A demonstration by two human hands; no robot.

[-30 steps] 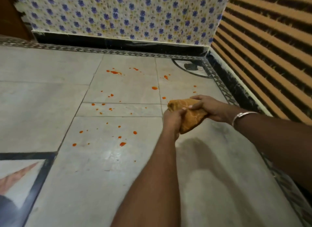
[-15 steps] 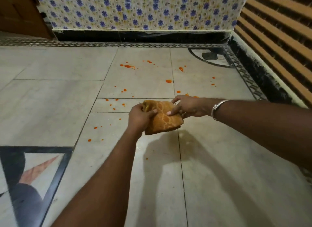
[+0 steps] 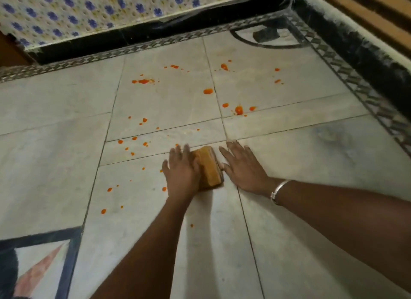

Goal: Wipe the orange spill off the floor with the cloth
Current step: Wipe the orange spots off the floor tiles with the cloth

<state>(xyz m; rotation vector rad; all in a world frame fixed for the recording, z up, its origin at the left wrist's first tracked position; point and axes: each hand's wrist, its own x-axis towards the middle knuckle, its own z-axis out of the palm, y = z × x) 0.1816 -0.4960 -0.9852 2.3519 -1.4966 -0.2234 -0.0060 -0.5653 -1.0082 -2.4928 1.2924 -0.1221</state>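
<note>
The folded orange-brown cloth (image 3: 209, 167) lay on the pale marble tile floor (image 3: 55, 160), at the near edge of the scattered orange spill (image 3: 208, 91). The left hand (image 3: 181, 176) pressed down on the cloth's left side, its grip spread with the fingers straight. The right hand (image 3: 241, 167) lay flat on the floor just beside the cloth's right edge, its grip also spread and holding nothing. A silver bracelet (image 3: 279, 190) circled the right wrist. Most drops lay beyond and left of the cloth, toward the blue-flowered wall tiles (image 3: 89, 11).
</note>
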